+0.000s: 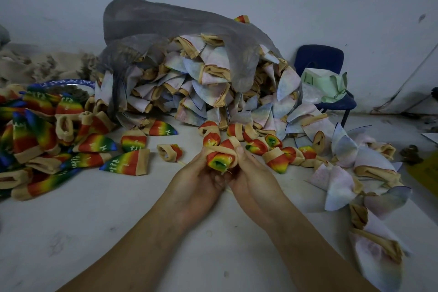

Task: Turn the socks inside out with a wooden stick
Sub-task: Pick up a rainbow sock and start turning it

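- Two hands, the left hand (198, 181) and right hand (252, 180), pinch one rainbow sock (220, 161) by its cuff above the floor (142, 220), probably to roll it over.
- Pale sliver between them may be the stick (228, 189).
- Pale socks (201, 78) spill from the bag (166, 21), within reach.

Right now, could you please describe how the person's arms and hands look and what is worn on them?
Both forearms are bare up to the bottom edge of the picture; no sleeves show. The left hand and the right hand wear no gloves, and no watch, bracelet or ring is visible on the sides facing the camera.
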`<state>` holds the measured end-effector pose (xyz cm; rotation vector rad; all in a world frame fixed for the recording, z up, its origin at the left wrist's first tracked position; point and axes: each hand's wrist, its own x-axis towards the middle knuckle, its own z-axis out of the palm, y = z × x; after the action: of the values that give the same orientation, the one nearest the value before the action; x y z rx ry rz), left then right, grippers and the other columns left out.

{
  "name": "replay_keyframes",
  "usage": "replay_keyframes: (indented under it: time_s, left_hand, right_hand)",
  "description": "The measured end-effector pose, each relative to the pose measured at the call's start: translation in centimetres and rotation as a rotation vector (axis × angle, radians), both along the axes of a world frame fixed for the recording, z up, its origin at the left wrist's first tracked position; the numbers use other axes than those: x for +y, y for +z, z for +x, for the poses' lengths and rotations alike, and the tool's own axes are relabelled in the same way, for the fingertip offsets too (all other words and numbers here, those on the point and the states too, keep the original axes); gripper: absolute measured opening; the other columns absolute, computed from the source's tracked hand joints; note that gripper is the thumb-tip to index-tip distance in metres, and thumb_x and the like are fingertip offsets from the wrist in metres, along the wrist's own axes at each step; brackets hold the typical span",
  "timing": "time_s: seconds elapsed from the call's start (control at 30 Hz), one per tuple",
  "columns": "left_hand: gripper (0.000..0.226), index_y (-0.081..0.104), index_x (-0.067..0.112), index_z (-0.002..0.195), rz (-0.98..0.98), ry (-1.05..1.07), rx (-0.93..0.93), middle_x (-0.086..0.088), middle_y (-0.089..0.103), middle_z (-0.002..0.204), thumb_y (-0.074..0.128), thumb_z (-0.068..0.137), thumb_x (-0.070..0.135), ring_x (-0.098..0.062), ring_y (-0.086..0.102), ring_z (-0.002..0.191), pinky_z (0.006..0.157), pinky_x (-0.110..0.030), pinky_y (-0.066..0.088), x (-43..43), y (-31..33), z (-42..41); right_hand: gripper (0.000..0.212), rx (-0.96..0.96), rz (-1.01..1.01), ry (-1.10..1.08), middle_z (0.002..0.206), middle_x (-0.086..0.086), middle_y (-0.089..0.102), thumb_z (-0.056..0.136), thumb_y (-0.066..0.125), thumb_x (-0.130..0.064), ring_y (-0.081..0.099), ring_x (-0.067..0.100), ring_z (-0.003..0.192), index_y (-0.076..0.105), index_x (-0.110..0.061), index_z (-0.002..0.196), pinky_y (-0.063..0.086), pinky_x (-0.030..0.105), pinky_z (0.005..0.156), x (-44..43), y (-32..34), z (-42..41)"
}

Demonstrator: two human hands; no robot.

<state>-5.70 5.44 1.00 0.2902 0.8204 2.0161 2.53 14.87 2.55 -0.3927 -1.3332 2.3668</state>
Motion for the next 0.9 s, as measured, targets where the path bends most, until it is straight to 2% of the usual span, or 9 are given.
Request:
replay_keyframes:
  time_s: [0.13,0.2,0.33,0.43,0.53,0.6,0.67,0.8,0.9]
  left_hand:
    - [0.032,0.071,0.011,0.101,-0.078,0.112,0.068,-0.009,0.07,0.101,0.05,0.095,0.035,-0.017,0.065,0.086,0.077,-0.027,0.049,0.2,-0.1,-0.5]
    - [0.032,0.066,0.009,0.104,-0.163,0.221,0.136,-0.01,0.073,0.101,0.046,0.1,0.034,-0.02,0.068,0.097,0.089,-0.032,0.049,0.1,-0.2,-0.8]
    - [0.032,0.068,0.019,0.097,-0.378,0.372,0.5,0.0,0.074,0.092,0.043,0.104,0.038,-0.013,0.067,0.094,0.088,-0.033,0.05,0.1,-0.5,-0.3]
    - [0.032,0.064,0.025,0.086,-0.442,0.432,0.722,0.004,0.068,0.081,0.041,0.103,0.039,-0.008,0.064,0.08,0.072,-0.018,0.05,-0.1,-0.4,0.3]
    - [0.032,0.062,0.022,0.086,-0.448,0.458,0.765,0.006,0.065,0.075,0.039,0.104,0.036,0.004,0.059,0.069,0.061,-0.007,0.045,-0.2,-0.2,0.4]
    - [0.032,0.061,0.023,0.087,-0.457,0.466,0.777,0.015,0.065,0.071,0.037,0.105,0.034,0.01,0.057,0.065,0.057,-0.004,0.041,-0.2,0.0,0.4]
    - [0.032,0.061,0.021,0.088,-0.444,0.47,0.777,0.021,0.065,0.068,0.037,0.105,0.033,0.01,0.057,0.065,0.058,-0.005,0.042,-0.2,0.0,0.3]
    - [0.033,0.064,0.021,0.088,-0.421,0.433,0.781,0.006,0.068,0.077,0.038,0.104,0.035,-0.002,0.061,0.073,0.066,-0.013,0.048,-0.2,-0.2,0.5]
    - [0.035,0.064,0.018,0.09,-0.384,0.398,0.806,-0.002,0.066,0.084,0.04,0.099,0.042,-0.006,0.059,0.076,0.069,-0.015,0.048,-0.3,-0.1,0.8]
  right_hand:
    - [0.032,-0.289,0.64,-0.193,0.094,-0.016,0.065,0.094,0.041,-0.052,0.06,0.002,0.09,0.063,-0.03,0.103,0.047,0.019,0.079,0.0,-0.6,0.1]
    - [0.027,-0.243,0.728,-0.252,0.085,-0.02,0.06,0.086,0.045,-0.058,0.056,-0.002,0.079,0.059,-0.035,0.091,0.046,0.016,0.072,0.0,-0.5,0.3]
    - [0.008,-0.13,0.932,-0.267,0.099,-0.016,0.05,0.085,0.06,-0.047,0.052,-0.003,0.085,0.058,-0.045,0.093,0.044,0.009,0.073,0.1,-0.6,0.4]
    - [0.015,-0.129,0.996,-0.223,0.101,-0.018,0.048,0.088,0.063,-0.036,0.053,-0.005,0.088,0.056,-0.049,0.091,0.047,0.008,0.071,-0.2,-0.8,0.3]
    - [0.016,-0.134,0.894,-0.19,0.101,-0.021,0.05,0.09,0.062,-0.035,0.057,-0.002,0.091,0.056,-0.049,0.093,0.055,0.02,0.073,-0.3,-0.8,0.3]
    - [0.016,-0.132,0.82,-0.173,0.102,-0.015,0.057,0.09,0.061,-0.033,0.06,0.002,0.093,0.056,-0.047,0.096,0.055,0.02,0.073,-0.3,-0.7,0.4]
    - [0.014,-0.146,0.843,-0.181,0.1,-0.007,0.063,0.092,0.059,-0.029,0.062,0.005,0.091,0.057,-0.042,0.096,0.052,0.017,0.072,-0.2,-0.6,0.4]
    - [0.014,-0.185,1.192,-0.321,0.098,-0.007,0.062,0.094,0.057,-0.018,0.058,0.0,0.086,0.066,-0.019,0.104,0.047,0.011,0.074,0.1,-0.8,0.4]
    - [0.016,-0.187,1.248,-0.387,0.092,-0.012,0.061,0.094,0.056,-0.014,0.057,0.001,0.085,0.068,-0.019,0.102,0.048,0.014,0.075,0.2,-0.8,0.3]
